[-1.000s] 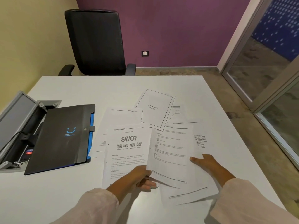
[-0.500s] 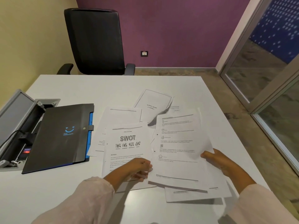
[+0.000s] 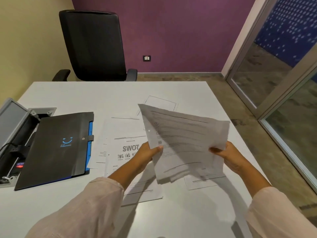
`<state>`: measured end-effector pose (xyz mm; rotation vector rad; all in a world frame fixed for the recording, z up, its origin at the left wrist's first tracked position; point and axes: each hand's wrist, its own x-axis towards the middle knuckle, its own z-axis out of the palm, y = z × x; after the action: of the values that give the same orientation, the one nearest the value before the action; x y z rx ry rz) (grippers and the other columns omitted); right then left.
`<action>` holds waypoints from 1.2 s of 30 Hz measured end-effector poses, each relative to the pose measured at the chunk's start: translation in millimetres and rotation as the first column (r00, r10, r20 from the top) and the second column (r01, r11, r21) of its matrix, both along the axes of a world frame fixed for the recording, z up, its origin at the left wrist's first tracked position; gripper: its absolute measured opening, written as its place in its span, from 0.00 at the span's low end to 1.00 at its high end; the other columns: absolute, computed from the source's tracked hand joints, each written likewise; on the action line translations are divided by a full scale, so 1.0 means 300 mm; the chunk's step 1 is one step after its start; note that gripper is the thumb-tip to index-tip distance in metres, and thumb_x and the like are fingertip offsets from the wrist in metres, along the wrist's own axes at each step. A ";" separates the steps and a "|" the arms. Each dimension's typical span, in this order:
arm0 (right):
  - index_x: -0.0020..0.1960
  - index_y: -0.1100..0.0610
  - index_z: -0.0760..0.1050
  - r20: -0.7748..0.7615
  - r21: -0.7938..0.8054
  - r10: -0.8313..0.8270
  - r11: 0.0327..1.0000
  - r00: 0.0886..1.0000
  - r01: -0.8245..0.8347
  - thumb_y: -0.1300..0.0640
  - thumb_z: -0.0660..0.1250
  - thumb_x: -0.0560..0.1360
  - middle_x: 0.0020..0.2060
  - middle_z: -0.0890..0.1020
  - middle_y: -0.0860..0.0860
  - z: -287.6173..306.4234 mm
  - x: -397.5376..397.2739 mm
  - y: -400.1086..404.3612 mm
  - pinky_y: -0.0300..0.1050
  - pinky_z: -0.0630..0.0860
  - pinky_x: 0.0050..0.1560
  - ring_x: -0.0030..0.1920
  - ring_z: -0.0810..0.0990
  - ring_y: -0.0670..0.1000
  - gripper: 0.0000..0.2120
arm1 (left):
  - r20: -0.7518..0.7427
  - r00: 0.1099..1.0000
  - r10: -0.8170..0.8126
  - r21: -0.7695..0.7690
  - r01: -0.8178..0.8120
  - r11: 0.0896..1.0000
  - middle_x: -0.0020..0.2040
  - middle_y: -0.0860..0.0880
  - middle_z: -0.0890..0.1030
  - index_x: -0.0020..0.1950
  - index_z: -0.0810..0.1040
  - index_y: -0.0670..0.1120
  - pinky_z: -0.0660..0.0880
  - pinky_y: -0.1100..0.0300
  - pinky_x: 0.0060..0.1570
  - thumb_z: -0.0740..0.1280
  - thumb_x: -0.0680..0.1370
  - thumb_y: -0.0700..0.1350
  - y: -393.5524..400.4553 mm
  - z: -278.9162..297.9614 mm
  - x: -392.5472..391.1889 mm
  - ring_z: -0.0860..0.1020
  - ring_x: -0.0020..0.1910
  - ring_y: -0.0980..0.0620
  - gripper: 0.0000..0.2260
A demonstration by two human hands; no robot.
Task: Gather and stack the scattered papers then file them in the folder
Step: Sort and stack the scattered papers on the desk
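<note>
A small bundle of printed papers (image 3: 185, 143) is lifted off the white table (image 3: 68, 93), tilted away from me. My left hand (image 3: 147, 152) pinches its left edge and my right hand (image 3: 228, 157) grips its right edge. Under and beside it lie loose sheets: a page headed SWOT (image 3: 127, 148), a sheet under it to the left (image 3: 106, 133), a bordered page (image 3: 159, 102) further back, and one sheet (image 3: 200, 182) below the bundle. The black folder (image 3: 58, 145), closed, with a blue smile logo, lies at the left.
An open grey cable box (image 3: 15, 134) with plugs and wires sits in the table at the far left, partly under the folder. A black office chair (image 3: 92, 45) stands behind the far edge. Glass partitions run along the right.
The sheets that lay under my hands have been gathered and raised off the table. Both hands moved up and now hold the bundle by its sides.
</note>
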<state>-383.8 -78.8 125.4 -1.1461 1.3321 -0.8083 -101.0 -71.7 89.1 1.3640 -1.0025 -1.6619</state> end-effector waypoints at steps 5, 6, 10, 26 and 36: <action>0.59 0.52 0.74 0.097 0.022 -0.065 0.998 0.993 0.063 0.42 0.82 0.43 0.59 0.80 0.55 -0.033 0.012 0.006 0.59 0.72 0.64 0.60 0.77 0.58 0.46 | -0.008 0.998 0.059 -0.155 -0.060 0.986 0.54 0.46 0.81 0.59 0.76 0.44 0.78 0.58 0.54 0.66 0.75 0.37 -0.025 0.054 0.018 0.80 0.51 0.50 0.13; 0.58 0.51 0.74 0.095 0.028 -0.069 0.997 0.993 0.067 0.42 0.83 0.43 0.58 0.80 0.55 -0.041 0.015 0.012 0.58 0.71 0.64 0.60 0.77 0.57 0.46 | -0.015 0.999 0.045 -0.159 -0.047 0.986 0.53 0.47 0.81 0.59 0.76 0.44 0.78 0.63 0.50 0.67 0.74 0.36 -0.022 0.056 0.018 0.80 0.49 0.53 0.13; 0.54 0.51 0.76 0.038 0.071 -0.025 0.997 0.999 0.023 0.47 0.81 0.53 0.55 0.81 0.51 -0.045 0.055 0.043 0.49 0.72 0.60 0.55 0.79 0.50 0.32 | 0.066 0.998 -0.009 -0.126 0.018 0.992 0.55 0.49 0.80 0.64 0.74 0.44 0.74 0.67 0.50 0.69 0.73 0.37 0.008 0.040 -0.006 0.78 0.55 0.51 0.19; 0.65 0.58 0.69 -0.143 0.084 -0.026 0.996 0.989 0.038 0.66 0.63 0.76 0.57 0.74 0.50 -0.116 0.285 0.045 0.36 0.73 0.54 0.56 0.74 0.46 0.19 | 0.140 0.909 0.394 -0.128 -0.378 0.917 0.53 0.46 0.77 0.64 0.72 0.40 0.74 0.57 0.51 0.64 0.77 0.38 0.015 0.000 0.153 0.77 0.52 0.46 0.15; 0.61 0.62 0.74 -0.404 0.261 0.142 0.965 0.904 -0.035 0.67 0.63 0.72 0.52 0.80 0.54 -0.345 0.504 0.114 0.36 0.72 0.45 0.49 0.77 0.50 0.17 | 0.720 0.642 0.263 0.091 -0.463 0.882 0.65 0.36 0.72 0.67 0.66 0.38 0.71 0.48 0.59 0.67 0.75 0.39 0.181 -0.214 0.378 0.73 0.61 0.38 0.21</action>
<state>-232.7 -44.7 21.9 -1.2093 1.6680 -0.3176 12.5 -17.4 24.9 2.3100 -0.8028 -0.9815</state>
